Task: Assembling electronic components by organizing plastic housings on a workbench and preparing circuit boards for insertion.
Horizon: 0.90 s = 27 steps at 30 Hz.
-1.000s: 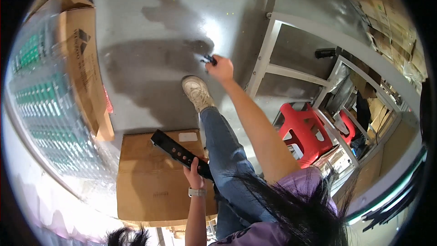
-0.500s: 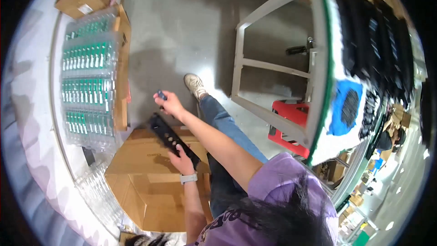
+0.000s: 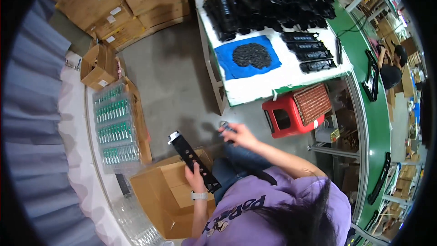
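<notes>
My left hand (image 3: 196, 181) is closed around a long black plastic housing (image 3: 184, 150) with several round holes along it. The housing slants up and to the left, and a silvery-white piece shows at its far end. To the right of it, apart from it, my right hand (image 3: 242, 136) is closed on a small dark object (image 3: 226, 128) with a shiny end; its kind is too small to make out. Below the housing an open cardboard box (image 3: 159, 200) stands against my legs.
A white-covered worktable (image 3: 248, 89) carries piled black housings (image 3: 273, 4) and a blue cloth (image 3: 223, 57) with small dark pieces heaped on it. Under it stands a red stool (image 3: 284, 116). Clear trays of green-and-white parts (image 3: 114, 130) are on the left, with stacked cartons (image 3: 154, 0) behind.
My view has swung right, bringing more of the worktable in. My right hand has moved right, farther from the housing. The housing remains in my left hand.
</notes>
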Tool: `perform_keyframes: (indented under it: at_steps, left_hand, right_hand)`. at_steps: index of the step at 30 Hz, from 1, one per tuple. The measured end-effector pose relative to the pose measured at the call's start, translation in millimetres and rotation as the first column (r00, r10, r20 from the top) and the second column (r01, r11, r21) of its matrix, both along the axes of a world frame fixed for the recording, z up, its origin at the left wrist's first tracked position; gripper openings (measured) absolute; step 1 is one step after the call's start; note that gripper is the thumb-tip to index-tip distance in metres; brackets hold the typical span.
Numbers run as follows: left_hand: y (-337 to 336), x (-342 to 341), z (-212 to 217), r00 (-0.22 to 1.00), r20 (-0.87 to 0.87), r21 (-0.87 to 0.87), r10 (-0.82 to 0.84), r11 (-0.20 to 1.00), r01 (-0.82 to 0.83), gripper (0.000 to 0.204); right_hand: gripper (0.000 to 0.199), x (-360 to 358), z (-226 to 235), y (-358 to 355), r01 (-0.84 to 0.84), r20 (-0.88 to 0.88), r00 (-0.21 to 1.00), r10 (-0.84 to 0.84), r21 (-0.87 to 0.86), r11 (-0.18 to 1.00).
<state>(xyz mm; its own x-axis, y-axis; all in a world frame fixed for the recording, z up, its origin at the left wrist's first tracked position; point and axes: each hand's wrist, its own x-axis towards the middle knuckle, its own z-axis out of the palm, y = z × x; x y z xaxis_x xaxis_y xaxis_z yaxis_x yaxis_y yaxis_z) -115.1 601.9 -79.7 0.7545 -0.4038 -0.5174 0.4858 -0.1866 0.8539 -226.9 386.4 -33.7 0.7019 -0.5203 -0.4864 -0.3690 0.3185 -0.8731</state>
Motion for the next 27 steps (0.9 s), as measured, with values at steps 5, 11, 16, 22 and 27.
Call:
perform_keyframes:
  at_steps: [5,11,16,22,27]
  left_hand:
    - [-50,-48,29,0.992,-0.045,-0.011,-0.115,0.993,0.115,0.020]
    - [-174,-89,73,0.973,0.066,-0.030,-0.221,0.974,0.223,0.021]
    - [-327,-115,162,0.949,0.111,-0.209,-0.294,0.927,0.311,0.034]
    - [-561,-125,274,0.824,0.377,-0.363,-0.424,0.751,0.552,0.038]
    - [-708,-82,272,0.465,0.853,0.001,-0.238,0.891,0.454,0.039]
  right_hand:
    - [0.024,-103,17,-79,0.429,0.032,0.902,-0.430,0.051,0.902]
    - [0.028,-184,35,-156,0.550,0.104,0.815,-0.570,0.174,0.817]
    - [0.027,-242,46,-247,0.576,0.118,0.800,-0.588,0.127,0.808]
    - [0.021,-280,85,-352,0.655,0.242,0.701,-0.671,0.156,0.740]
    - [0.021,-281,132,-420,0.593,0.440,0.712,-0.548,0.043,0.804]
